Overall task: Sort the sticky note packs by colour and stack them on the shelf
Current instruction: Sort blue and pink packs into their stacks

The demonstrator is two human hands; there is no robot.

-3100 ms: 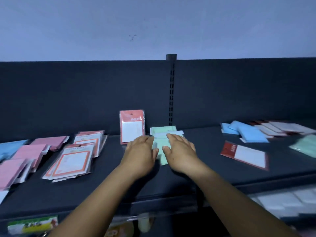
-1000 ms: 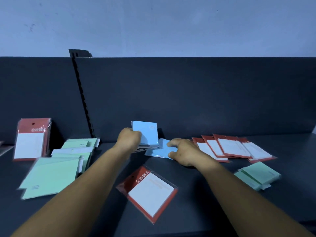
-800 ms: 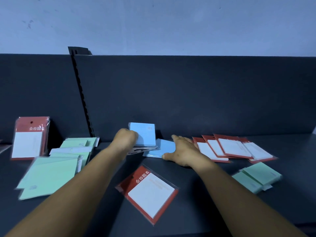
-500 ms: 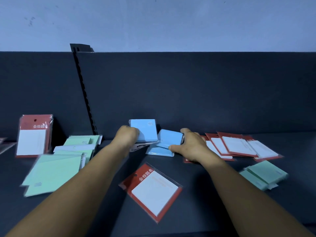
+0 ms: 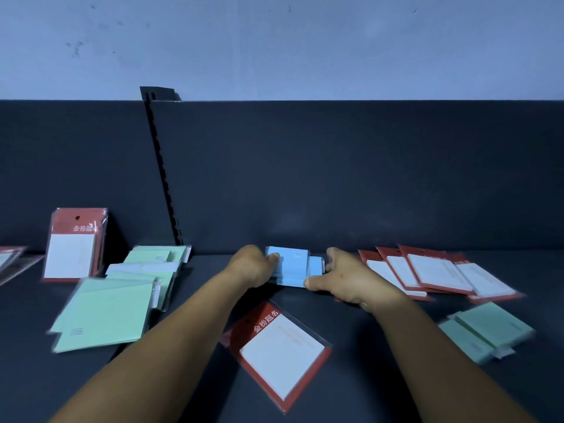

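- Blue sticky note packs (image 5: 292,267) sit in a small pile right between both hands, lying on the dark shelf (image 5: 366,377) by its back wall.
- left hand (image 5: 251,265) has fingers curled round the pile's left edge.
- right hand (image 5: 345,277) pinches the right side, thumb at the near corner.
- red-and-white pack (image 5: 279,349) lies flat just nearer than the hands, between the forearms.
- green packs (image 5: 122,294) are well off to the left hand's side, with more red-and-white packs (image 5: 436,274) just beyond the right hand.
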